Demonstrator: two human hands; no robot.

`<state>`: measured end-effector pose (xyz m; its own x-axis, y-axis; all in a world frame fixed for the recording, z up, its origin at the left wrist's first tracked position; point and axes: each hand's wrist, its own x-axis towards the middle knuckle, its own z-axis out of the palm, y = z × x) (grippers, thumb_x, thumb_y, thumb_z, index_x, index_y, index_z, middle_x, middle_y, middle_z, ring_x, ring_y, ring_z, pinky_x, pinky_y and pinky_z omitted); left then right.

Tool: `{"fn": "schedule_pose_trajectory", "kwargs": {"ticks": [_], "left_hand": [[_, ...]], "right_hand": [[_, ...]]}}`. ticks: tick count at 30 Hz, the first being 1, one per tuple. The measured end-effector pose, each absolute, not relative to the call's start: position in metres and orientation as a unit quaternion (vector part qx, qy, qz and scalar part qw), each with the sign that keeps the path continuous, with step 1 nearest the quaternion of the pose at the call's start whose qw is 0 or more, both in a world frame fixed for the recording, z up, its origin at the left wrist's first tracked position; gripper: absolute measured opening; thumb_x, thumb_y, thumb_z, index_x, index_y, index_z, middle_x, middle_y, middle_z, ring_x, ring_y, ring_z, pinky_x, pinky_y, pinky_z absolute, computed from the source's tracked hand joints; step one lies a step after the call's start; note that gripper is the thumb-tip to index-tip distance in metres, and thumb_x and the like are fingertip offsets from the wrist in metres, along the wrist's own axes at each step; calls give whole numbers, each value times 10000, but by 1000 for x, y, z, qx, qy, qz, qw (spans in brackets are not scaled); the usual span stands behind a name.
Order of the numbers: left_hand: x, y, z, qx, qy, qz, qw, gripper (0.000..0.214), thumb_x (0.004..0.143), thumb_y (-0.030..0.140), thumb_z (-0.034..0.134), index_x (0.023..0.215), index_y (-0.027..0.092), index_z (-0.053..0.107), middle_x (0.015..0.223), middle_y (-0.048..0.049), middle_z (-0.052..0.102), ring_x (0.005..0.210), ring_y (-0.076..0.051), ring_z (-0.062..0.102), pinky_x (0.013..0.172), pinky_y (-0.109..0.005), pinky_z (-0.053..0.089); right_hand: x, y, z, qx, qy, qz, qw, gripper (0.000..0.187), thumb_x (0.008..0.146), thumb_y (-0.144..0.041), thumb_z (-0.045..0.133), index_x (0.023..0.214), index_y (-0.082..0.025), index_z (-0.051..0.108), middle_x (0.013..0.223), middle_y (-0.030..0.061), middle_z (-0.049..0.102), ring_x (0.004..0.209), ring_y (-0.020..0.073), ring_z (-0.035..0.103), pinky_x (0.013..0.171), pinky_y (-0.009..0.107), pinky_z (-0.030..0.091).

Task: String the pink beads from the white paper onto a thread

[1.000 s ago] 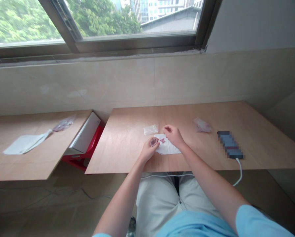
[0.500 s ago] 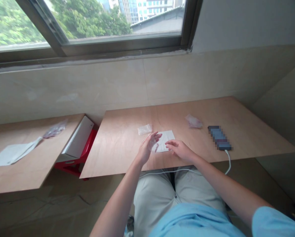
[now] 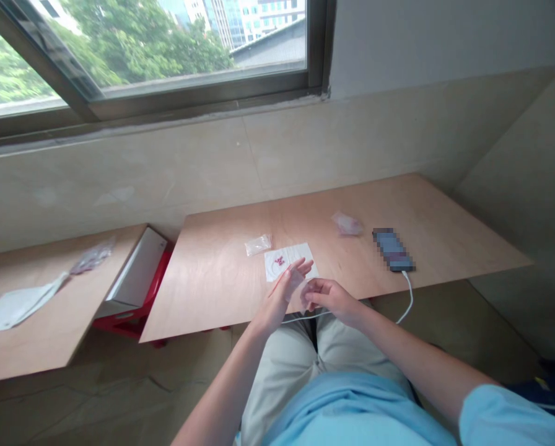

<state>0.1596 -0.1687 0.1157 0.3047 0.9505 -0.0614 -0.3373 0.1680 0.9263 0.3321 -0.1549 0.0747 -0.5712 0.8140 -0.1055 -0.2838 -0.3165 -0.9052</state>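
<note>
Between my hands is a small clear plastic bag [image 3: 298,286], crumpled and hard to make out in full. It lies against the palm of my left hand [image 3: 282,291], whose fingers stretch forward above the table edge while the hand keeps hold of the bag. My right hand [image 3: 333,298] pinches the bag's near end between curled fingers. Just beyond my left fingers, a white paper sheet [image 3: 300,251] lies flat on the table. A little cluster of dark pink pieces [image 3: 280,261] rests on its left part; they are too small to identify.
On the wooden table [image 3: 222,272] are a flat clear packet [image 3: 257,245], a crumpled pinkish plastic bag [image 3: 348,224] and a phone [image 3: 393,249] with a white cable [image 3: 410,300]. A second table [image 3: 36,353] at left holds papers [image 3: 20,303] and another plastic bag [image 3: 91,257].
Both hands have drawn nearer to my body and closer together. My right hand has taken hold of the bag. The pink cluster now shows on the paper. The view has shifted slightly right.
</note>
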Motion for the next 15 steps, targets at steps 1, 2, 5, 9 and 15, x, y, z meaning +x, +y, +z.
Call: {"fn": "schedule_pose_trajectory", "kwargs": {"ticks": [1,2,5,9,15], "left_hand": [[161,-175,115,439,358,468,678,491,1020,510,388,1427,280,537,1507,-79,508,1437,-308,404,1199,-531,264],[162,-180,114,441,366,462,677,494,1020,515,385,1431,284,533,1515,-77,499,1438,-309,402,1200,-532,263],[165,-194,111,443,382,464,665,499,1020,522,383,1431,280,531,1525,-79,485,1437,-308,405,1200,-527,268],[163,-203,105,443,396,502,629,510,1026,526,366,1425,255,531,1478,-100,538,1373,-299,490,1181,-514,303],[147,-195,89,494,493,463,546,425,958,521,544,1152,183,712,1149,-104,724,1084,-267,659,1027,-433,455]], "right_hand": [[332,-157,76,-281,-462,761,360,310,761,-414,813,887,-167,673,809,24,690,705,151,645,661,281,521],[332,-158,76,-276,-464,762,358,315,769,-424,805,898,-164,681,810,22,688,696,148,643,673,289,528],[331,-162,79,-284,-463,755,367,329,786,-456,784,885,-156,688,749,12,672,623,138,623,628,287,527],[332,-167,78,-305,-465,736,386,323,781,-436,794,901,-159,680,709,4,675,583,136,636,572,261,511],[339,-167,66,-355,-459,704,409,320,763,-436,801,881,-170,668,719,11,687,619,149,660,581,263,523]]}}
